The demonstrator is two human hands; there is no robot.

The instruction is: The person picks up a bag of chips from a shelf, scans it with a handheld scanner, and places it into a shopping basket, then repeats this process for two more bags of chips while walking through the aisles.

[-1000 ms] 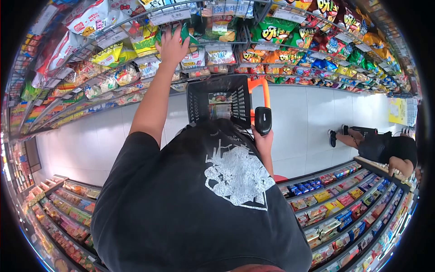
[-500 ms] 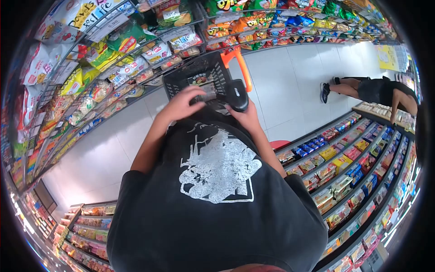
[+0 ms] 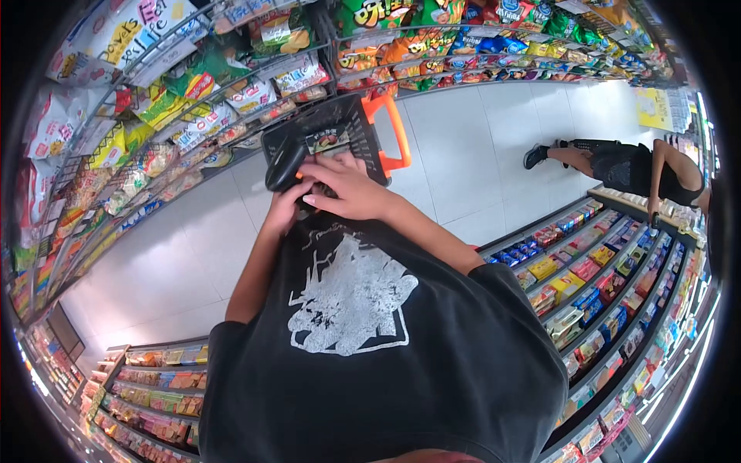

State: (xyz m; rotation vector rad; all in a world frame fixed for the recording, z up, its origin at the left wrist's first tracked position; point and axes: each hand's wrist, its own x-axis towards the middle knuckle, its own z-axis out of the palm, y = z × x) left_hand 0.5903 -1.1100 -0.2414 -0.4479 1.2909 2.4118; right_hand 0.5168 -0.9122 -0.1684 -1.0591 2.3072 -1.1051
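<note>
A black, rounded, handheld object (image 3: 285, 163) with a glossy top is in my left hand (image 3: 285, 208), whose fingers are closed around its lower end. My right hand (image 3: 347, 189) reaches across against it, fingers bent and thumb tucked under. Whatever lies between the right fingers is mostly hidden. Just beyond both hands is a black shopping basket (image 3: 356, 133) with an orange handle (image 3: 397, 131) tilted to its right side. Inside the basket lies a dark package (image 3: 328, 140) with a printed label, partly covered by my hands.
Racks of bagged snacks (image 3: 208, 127) run along the far side and left. Shelves of small packets (image 3: 587, 285) fill the right, and more shelves (image 3: 162, 378) stand at lower left. Another person (image 3: 633, 166) in dark clothes is at the right, on the pale tiled floor (image 3: 455, 154).
The black object has moved from my right hand to my left hand. My right hand has come across to meet the left. The other person has shifted slightly left in view.
</note>
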